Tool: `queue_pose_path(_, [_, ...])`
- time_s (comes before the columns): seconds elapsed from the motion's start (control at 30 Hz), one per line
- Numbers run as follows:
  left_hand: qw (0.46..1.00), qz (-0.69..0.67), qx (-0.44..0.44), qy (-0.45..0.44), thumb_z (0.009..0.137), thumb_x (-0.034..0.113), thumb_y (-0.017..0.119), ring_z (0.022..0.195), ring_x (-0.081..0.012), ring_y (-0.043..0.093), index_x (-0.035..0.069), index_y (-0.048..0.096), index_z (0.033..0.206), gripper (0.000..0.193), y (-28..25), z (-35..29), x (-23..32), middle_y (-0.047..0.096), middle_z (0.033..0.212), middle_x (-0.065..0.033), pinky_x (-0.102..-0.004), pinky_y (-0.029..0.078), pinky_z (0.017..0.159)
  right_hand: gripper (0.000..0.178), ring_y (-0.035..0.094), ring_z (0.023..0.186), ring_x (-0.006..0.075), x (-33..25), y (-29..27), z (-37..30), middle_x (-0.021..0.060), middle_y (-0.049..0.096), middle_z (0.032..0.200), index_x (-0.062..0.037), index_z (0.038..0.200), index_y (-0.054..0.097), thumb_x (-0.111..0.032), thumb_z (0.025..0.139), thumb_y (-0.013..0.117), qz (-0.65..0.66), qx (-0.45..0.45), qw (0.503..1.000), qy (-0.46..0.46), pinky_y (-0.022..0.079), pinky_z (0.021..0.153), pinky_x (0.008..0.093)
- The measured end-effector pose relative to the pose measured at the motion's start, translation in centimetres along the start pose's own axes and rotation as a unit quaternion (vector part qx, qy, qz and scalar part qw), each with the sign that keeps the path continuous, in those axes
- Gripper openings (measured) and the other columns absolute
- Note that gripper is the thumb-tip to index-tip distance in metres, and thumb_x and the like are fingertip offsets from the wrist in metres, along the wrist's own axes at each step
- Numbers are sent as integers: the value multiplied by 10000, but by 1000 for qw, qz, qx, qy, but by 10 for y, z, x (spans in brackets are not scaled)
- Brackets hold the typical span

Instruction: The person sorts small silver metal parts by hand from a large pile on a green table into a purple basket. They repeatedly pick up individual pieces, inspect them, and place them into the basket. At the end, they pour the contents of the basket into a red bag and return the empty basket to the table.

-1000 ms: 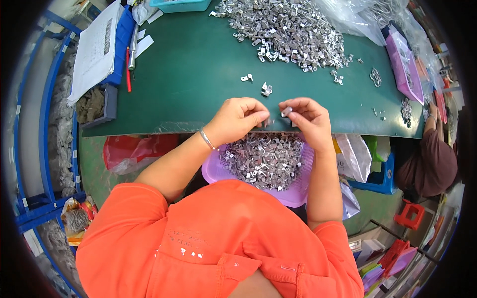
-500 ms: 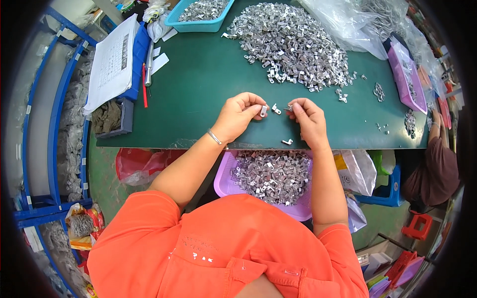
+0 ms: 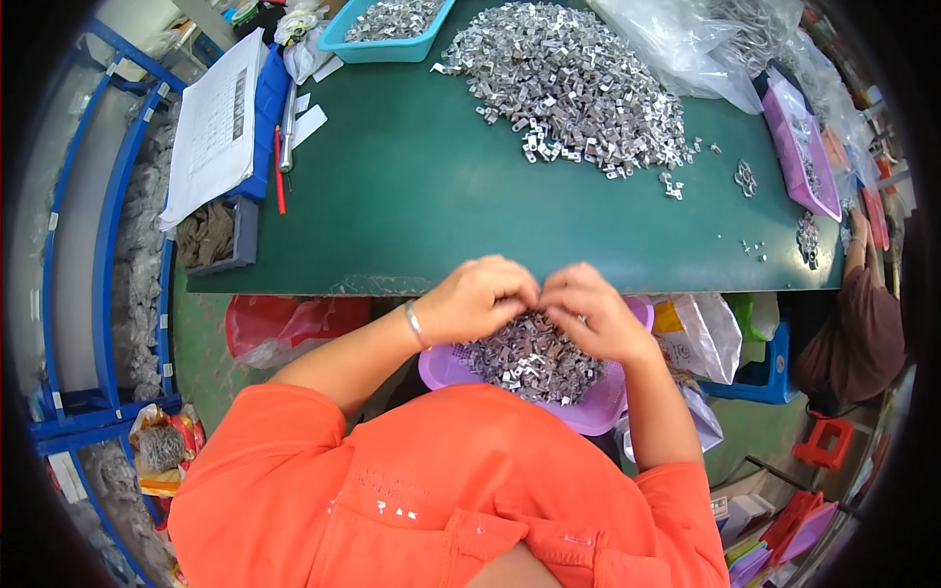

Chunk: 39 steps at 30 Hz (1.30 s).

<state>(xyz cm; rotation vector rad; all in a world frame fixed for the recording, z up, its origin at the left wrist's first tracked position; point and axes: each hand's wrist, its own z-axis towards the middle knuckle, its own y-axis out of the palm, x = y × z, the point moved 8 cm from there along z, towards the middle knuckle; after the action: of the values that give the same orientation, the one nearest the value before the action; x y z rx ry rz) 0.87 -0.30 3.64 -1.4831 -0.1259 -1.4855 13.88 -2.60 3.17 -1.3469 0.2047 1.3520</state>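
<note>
My left hand and my right hand meet at the table's front edge, above a purple plastic basket. Their fingers are curled in, fingertips almost touching. Whatever is between them is too small or hidden to make out. Below, the basket holds a heap of small silver metal brackets, partly covered by my hands. A much larger pile of such brackets spreads over the far part of the green table.
A light-blue tray of metal parts stands at the far left, near a paper sheet and a red pen. To the right are a pink tray, clear plastic bags and small linked metal pieces. Another person's sleeve shows beyond.
Both hands have drawn back from the table to above the basket and come together. The loose brackets that lay by them on the table are gone from there.
</note>
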Motion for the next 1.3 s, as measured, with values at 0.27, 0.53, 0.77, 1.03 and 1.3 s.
queue_pose_path(0.27, [920,293,260,-37,776,-8,622,1280,-416,434,55,524,1281,519,-86,104,-61,444,1395,-228,-454,354,1092,343,526,1208,343,48,-59,104,154,578,1279,-47,1202,602,-164,880,631,-331,150,932,-9,412,1025,434])
queue_pose_path(0.53, [940,285,183,-37,753,-72,545,1289,-415,434,36,582,1220,482,-59,97,-83,470,1385,-217,-451,356,1099,408,522,1154,322,59,-35,99,49,571,1318,-112,1237,602,-259,860,654,-372,95,924,7,412,984,458])
queue_pose_path(0.77, [980,123,156,-13,752,-136,474,1290,-385,474,-11,556,1256,526,-17,30,-23,527,1349,-196,-420,378,1097,351,506,1231,323,20,-16,19,77,572,1340,-94,1216,639,-78,866,632,-252,82,964,14,403,1037,427])
queue_pose_path(1.03, [963,104,246,-31,815,-75,605,907,-197,622,23,653,1020,232,-31,2,-14,615,1033,-109,-281,518,724,301,581,1170,277,39,-55,-52,150,614,1248,1,1152,648,44,865,568,-5,338,931,137,434,1011,348])
queue_pose_path(1.3, [957,204,204,18,747,57,747,843,-299,587,55,678,924,191,1,22,-3,611,910,-93,-381,477,753,205,547,1024,267,26,-36,-28,34,617,1055,-93,951,702,-166,768,760,-340,332,864,165,364,915,405])
